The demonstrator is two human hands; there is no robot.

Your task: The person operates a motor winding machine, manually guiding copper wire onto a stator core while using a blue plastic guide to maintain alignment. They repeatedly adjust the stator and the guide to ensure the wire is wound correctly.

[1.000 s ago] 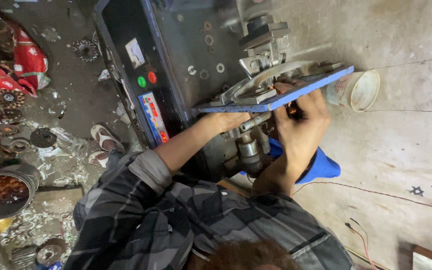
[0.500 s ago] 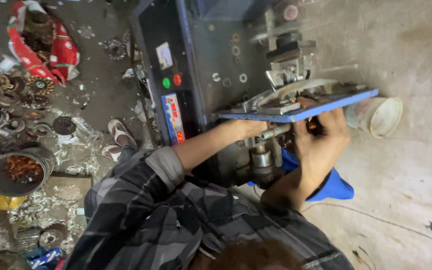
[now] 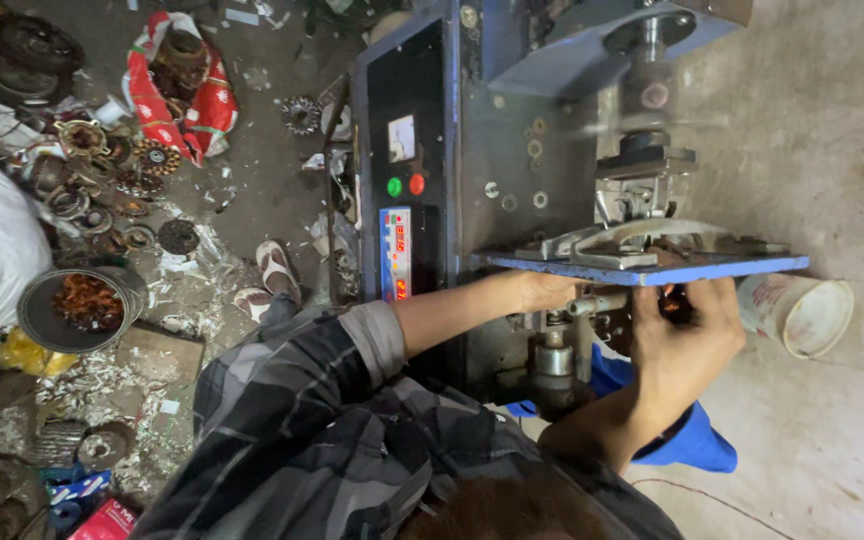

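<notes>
Machine shifts toward centre versus earlier; left hand (image 3: 542, 292) and right hand (image 3: 687, 340) reach under blue plate (image 3: 642, 268), grips hidden; white bucket (image 3: 797, 312) beside, red-green buttons (image 3: 405, 186) on panel.

A cluttered metal repair workshop, seen from over my own arms.

My fingers (image 3: 697, 310) sit just under the blue steel plate (image 3: 642, 268) of a dark, blue-framed machine (image 3: 472, 150), whose control panel (image 3: 397, 235) with a green and a red button lies to their left. Farther left of my fingers, the dirty floor (image 3: 252, 190) is strewn with greasy gears (image 3: 300, 115), rusty round parts (image 3: 102, 190), metal scraps and a round tin of copper-coloured bits (image 3: 82, 303). Just right of my fingers a white plastic bucket (image 3: 797, 315) lies against a bare concrete wall (image 3: 832, 150).
</notes>
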